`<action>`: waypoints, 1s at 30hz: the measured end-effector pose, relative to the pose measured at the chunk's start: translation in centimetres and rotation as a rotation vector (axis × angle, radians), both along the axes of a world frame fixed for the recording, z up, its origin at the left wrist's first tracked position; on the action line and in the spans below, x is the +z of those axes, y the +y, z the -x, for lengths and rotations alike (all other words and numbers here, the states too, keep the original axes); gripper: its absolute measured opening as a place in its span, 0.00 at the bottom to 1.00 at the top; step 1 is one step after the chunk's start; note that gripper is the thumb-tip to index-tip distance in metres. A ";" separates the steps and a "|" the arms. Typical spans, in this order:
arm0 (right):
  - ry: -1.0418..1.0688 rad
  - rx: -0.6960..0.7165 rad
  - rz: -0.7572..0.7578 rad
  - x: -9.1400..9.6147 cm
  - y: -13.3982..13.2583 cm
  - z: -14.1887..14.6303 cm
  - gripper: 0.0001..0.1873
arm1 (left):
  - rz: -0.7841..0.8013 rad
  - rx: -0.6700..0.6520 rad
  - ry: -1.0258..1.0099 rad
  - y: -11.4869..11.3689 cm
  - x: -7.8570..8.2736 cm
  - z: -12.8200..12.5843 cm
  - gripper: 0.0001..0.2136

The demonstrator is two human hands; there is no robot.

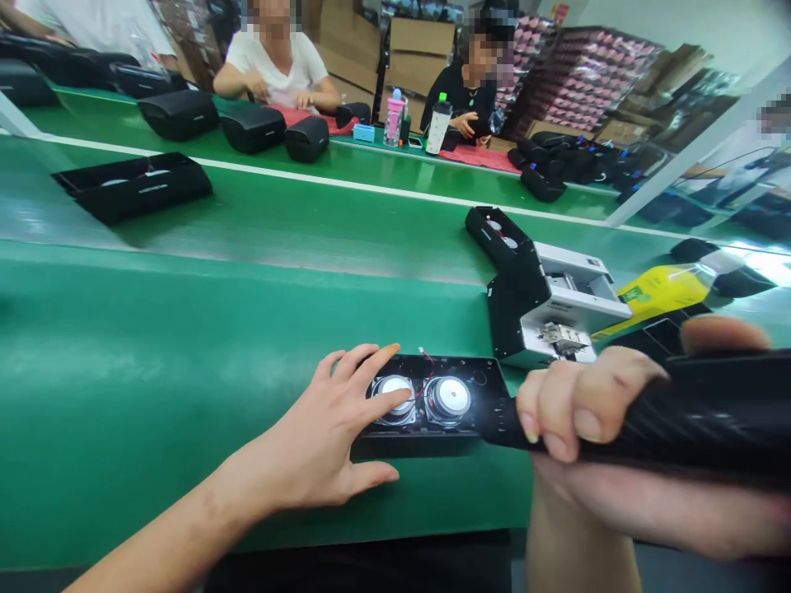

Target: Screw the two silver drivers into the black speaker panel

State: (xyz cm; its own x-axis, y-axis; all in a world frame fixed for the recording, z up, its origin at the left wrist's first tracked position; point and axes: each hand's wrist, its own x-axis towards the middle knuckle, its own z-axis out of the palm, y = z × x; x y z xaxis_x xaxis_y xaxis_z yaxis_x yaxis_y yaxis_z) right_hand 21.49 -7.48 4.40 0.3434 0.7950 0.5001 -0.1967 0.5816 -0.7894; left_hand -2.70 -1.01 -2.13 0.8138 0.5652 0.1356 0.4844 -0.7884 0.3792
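At the near edge of the green bench (154, 371), toward six o'clock in the head view, an open black speaker housing (432, 403) lies flat with two round silver drivers (420, 399) facing up and a thin red wire looping between them. On its nine o'clock end rests the left hand (337, 432), fingers spread apart and pressed flat, the index finger reaching over the housing's far rim and the thumb lying along its near side. From three o'clock the right hand (581, 412) comes in, its fingers curled tight around a long black tool (698, 420) whose tip lies over the housing's three o'clock end; the tool's end is too blurred to tell whether it touches. Just beyond, at one o'clock, a black-and-white fixture (549, 305) stands on the bench, with a yellow bottle (661, 292) lying beside it at two o'clock. Farther out at ten o'clock another open black housing (133, 185) sits on the green conveyor belt (297, 214). Across the line at twelve o'clock two seated people work, with finished black speakers (247, 128) and drink bottles (417, 123) before them.
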 end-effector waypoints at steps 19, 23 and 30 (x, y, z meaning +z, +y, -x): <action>0.018 0.041 -0.016 -3.7 2.5 3.3 0.36 | -0.023 0.044 -0.062 -0.7 -1.3 -0.5 0.24; 0.021 0.046 -0.006 -3.7 2.4 3.3 0.33 | -0.011 0.041 -0.061 -0.7 -1.0 -0.5 0.24; 0.039 0.063 0.002 -4.2 2.4 3.8 0.36 | -0.018 0.041 -0.056 -0.6 -0.8 -0.5 0.24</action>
State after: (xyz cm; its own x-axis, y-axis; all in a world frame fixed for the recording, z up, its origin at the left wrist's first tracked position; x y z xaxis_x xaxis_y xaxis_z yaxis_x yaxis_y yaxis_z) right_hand 17.72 -5.07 0.23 0.3118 0.8167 0.4856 -0.2630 0.5653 -0.7818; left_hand -2.19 -1.64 -2.98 0.7808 0.5949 0.1910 0.4947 -0.7754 0.3925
